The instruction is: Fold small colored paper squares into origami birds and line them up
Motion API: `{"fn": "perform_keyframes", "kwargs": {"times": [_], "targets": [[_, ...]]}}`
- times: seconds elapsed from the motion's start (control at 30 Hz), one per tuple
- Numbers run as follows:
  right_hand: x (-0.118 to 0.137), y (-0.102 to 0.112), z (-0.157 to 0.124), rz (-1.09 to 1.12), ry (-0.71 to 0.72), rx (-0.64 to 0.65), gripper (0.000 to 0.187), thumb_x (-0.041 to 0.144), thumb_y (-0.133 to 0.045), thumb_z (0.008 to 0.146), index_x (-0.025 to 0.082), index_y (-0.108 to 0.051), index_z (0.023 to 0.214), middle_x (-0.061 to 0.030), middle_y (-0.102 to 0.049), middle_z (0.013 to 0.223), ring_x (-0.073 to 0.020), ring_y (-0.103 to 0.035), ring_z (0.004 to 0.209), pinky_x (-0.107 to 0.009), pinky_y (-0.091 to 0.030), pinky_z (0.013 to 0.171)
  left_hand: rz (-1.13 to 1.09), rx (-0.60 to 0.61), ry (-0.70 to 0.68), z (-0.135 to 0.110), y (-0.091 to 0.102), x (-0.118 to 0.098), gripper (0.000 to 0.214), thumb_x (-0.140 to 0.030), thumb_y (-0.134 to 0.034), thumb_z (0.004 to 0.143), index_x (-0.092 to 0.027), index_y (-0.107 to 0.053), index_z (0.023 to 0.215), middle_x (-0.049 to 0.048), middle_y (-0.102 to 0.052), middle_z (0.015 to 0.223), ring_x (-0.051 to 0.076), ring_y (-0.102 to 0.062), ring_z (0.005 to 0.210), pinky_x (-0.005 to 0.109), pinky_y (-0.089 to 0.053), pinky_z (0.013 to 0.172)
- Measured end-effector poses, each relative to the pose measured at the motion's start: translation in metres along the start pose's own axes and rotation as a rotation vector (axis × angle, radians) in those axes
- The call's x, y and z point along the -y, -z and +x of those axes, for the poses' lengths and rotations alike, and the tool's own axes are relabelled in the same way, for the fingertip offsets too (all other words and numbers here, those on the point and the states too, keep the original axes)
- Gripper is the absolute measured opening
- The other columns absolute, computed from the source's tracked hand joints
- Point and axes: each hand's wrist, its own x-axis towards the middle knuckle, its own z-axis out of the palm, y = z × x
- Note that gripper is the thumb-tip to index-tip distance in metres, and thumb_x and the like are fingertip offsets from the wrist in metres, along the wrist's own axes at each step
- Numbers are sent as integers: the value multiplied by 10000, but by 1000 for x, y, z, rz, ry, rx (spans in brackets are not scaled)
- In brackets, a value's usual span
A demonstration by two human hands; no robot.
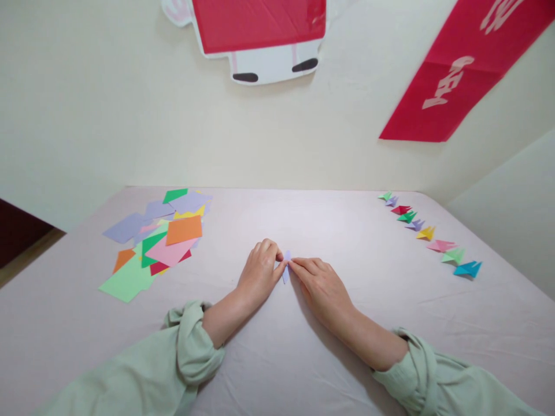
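Note:
A small folded piece of lavender paper sits between my two hands near the middle of the table. My left hand pinches its left side with thumb and fingertips. From the right, the fingertips of my right hand close on the same paper, touching close to my left thumb. Its narrow lower end points toward me and a small tip shows above the fingers. The fingers hide the middle of the folds.
Loose coloured paper sheets lie in an overlapping pile at the left. Along the right side runs a slanting row of several small folded paper figures. Behind the cloth-covered table stands a wall with a red banner.

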Motion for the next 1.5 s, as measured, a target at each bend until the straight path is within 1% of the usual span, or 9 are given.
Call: {"fn": "perform_keyframes", "kwargs": {"times": [0.27,0.47,0.67,0.77,1.1,1.23,1.33,1.4,1.5], "targets": [[0,-2,0,17,-6,-21,414,48,-465,925,213,-574,1289,-84,-631,1276,-246,-567,1080,-409,-473,888,-25,14,-1,-7,3,-2,54,-178,-580,881,-194,-536,907,53,-555,971,222,-518,939,379,-460,841],[-1,-3,-1,46,7,-13,412,66,-495,924,190,-559,1312,-90,-610,1317,-250,-556,1114,-422,-477,916,-49,21,-10,-10,3,-2,70,-149,-572,876,-193,-543,922,56,-554,987,221,-514,954,378,-459,852],[-3,-5,0,51,38,-35,420,47,-495,914,161,-559,1313,-110,-613,1308,-243,-561,1118,-423,-493,915,-37,27,-3,-10,4,-2,75,-140,-575,870,-183,-547,925,59,-557,995,223,-514,961,382,-459,860],[-3,-5,0,45,40,-37,414,41,-507,908,147,-564,1304,-104,-615,1306,-241,-560,1110,-419,-491,922,-29,21,-1,-10,4,-3,73,-141,-574,870,-184,-550,924,56,-556,990,221,-515,958,380,-461,859],[-3,-3,1,32,56,1,407,65,-504,920,151,-554,1314,-94,-597,1337,-250,-545,1116,-429,-483,930,-22,-1,-8,-12,5,-5,86,-131,-567,870,-183,-553,937,56,-556,996,218,-517,968,372,-467,865],[-3,-2,1,14,58,6,398,71,-513,922,148,-558,1309,-90,-598,1337,-251,-546,1111,-422,-484,929,-7,4,-2,-11,5,-4,174,-140,-569,874,-176,-553,1043,71,-574,1051,231,-522,1013,394,-467,903],[-3,-2,1,6,64,7,399,76,-535,913,135,-559,1307,-92,-601,1332,-252,-546,1106,-417,-487,926,-2,42,-35,-10,5,-4,278,-124,-555,882,-178,-541,1154,73,-594,1099,231,-522,1047,406,-460,932],[-3,-1,2,-1,67,2,396,78,-543,910,130,-562,1303,-95,-605,1326,-252,-546,1101,-418,-490,922,-3,68,-64,-10,6,-4,301,-113,-542,889,-192,-551,1179,64,-603,1102,225,-525,1047,401,-459,936],[-2,-1,2,-12,64,1,390,79,-543,910,134,-567,1296,-94,-607,1323,-255,-548,1094,-425,-492,921,2,86,-88,-9,6,-3,285,-111,-537,896,-213,-598,1155,52,-609,1073,215,-531,1029,386,-464,926]]}}
